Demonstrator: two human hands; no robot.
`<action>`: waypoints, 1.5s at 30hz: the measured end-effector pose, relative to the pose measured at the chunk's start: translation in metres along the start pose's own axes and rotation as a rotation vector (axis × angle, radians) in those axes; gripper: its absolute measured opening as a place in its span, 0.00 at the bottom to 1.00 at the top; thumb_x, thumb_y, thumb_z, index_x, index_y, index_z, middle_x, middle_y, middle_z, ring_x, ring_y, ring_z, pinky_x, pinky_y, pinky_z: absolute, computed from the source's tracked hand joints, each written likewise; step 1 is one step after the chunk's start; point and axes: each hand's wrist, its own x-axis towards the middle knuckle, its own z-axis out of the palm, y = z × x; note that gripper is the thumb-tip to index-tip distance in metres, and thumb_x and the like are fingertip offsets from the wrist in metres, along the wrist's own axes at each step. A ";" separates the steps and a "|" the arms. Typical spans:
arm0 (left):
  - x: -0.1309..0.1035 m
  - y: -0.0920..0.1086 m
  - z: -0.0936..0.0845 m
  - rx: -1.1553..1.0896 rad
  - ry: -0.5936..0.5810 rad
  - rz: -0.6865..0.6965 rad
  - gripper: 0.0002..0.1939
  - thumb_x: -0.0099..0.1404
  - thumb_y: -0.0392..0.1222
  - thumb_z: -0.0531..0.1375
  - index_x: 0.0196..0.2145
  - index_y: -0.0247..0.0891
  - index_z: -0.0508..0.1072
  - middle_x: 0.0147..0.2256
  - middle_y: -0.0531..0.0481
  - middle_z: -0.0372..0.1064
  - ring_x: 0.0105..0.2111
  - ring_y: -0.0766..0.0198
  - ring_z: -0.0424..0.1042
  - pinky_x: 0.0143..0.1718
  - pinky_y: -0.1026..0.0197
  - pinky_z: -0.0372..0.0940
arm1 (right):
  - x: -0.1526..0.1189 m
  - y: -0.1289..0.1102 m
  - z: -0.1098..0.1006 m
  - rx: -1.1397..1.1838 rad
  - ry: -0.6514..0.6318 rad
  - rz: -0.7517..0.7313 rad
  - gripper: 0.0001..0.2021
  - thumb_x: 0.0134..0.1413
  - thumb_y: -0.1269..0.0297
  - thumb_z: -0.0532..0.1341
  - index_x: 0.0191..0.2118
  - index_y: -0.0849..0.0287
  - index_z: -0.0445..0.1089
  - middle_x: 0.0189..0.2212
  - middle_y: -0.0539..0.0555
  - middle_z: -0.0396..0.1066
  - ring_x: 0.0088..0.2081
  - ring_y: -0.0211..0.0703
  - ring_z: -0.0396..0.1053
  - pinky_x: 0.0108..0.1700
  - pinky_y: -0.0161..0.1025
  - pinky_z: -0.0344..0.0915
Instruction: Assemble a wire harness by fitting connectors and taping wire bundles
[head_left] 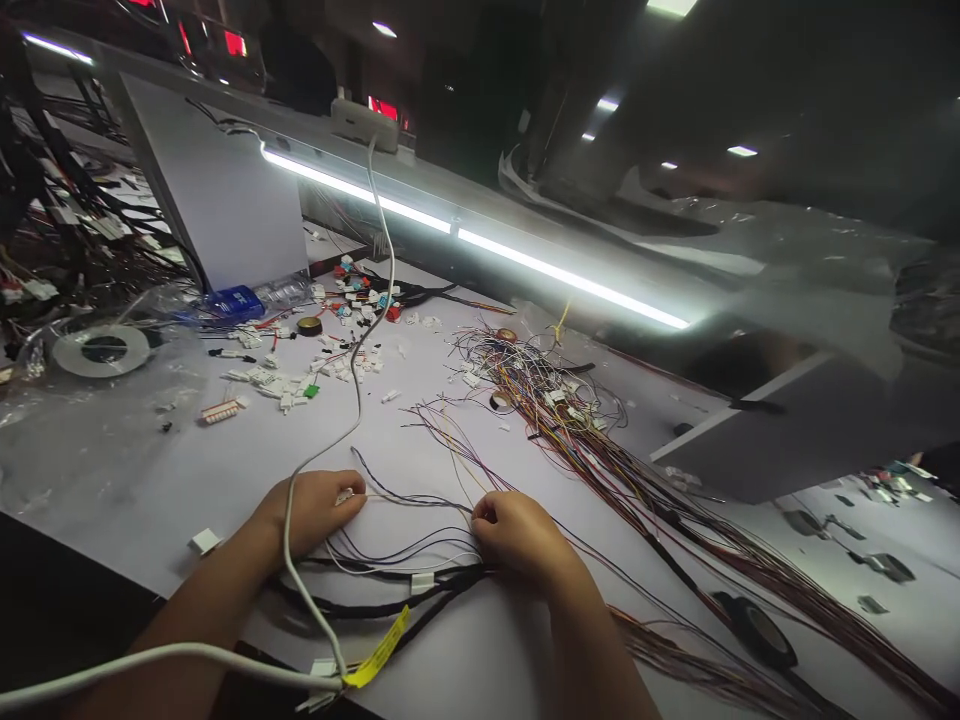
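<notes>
My left hand (pixel 319 508) is closed, its fingertips pinching a small white connector (pixel 344 496) that is partly hidden. My right hand (pixel 517 535) is closed on thin wires (pixel 427 498), a few of which stretch across between the two hands. Dark and purple wires (pixel 420 548) sag in loops just below. Nearer to me runs a black taped cable harness (pixel 360 607) with a white tag (pixel 422 583) and a yellow label (pixel 379 648). A white cable (pixel 355 370) hangs in front of my left wrist.
A long bundle of loose wires (pixel 600 450) crosses the right side, beside a black tape roll (pixel 763 630). White connectors (pixel 274 380) lie scattered at the back left, near a clear plastic bag (pixel 97 430). A lit tube (pixel 570 277) sits under the shelf.
</notes>
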 end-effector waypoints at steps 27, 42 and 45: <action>-0.006 -0.005 -0.008 -1.371 -0.033 -0.160 0.18 0.62 0.49 0.60 0.47 0.37 0.69 0.29 0.53 0.65 0.20 0.74 0.57 0.22 0.70 0.54 | 0.035 -0.100 0.048 0.502 0.481 -0.479 0.05 0.57 0.66 0.59 0.35 0.57 0.73 0.29 0.50 0.72 0.31 0.37 0.68 0.36 0.33 0.63; -0.003 0.001 0.009 -1.264 -0.090 -0.164 0.19 0.63 0.57 0.57 0.44 0.41 0.65 0.23 0.59 0.56 0.15 0.75 0.48 0.16 0.70 0.37 | 0.037 -0.104 0.065 0.163 0.675 -0.516 0.06 0.54 0.68 0.57 0.31 0.56 0.71 0.27 0.49 0.70 0.28 0.36 0.66 0.32 0.34 0.54; -0.004 0.002 0.008 -1.262 -0.090 -0.168 0.20 0.63 0.58 0.56 0.45 0.41 0.65 0.23 0.58 0.56 0.16 0.75 0.47 0.17 0.69 0.37 | 0.038 -0.102 0.066 0.144 0.691 -0.514 0.06 0.54 0.68 0.57 0.31 0.56 0.71 0.27 0.48 0.70 0.28 0.36 0.66 0.31 0.34 0.53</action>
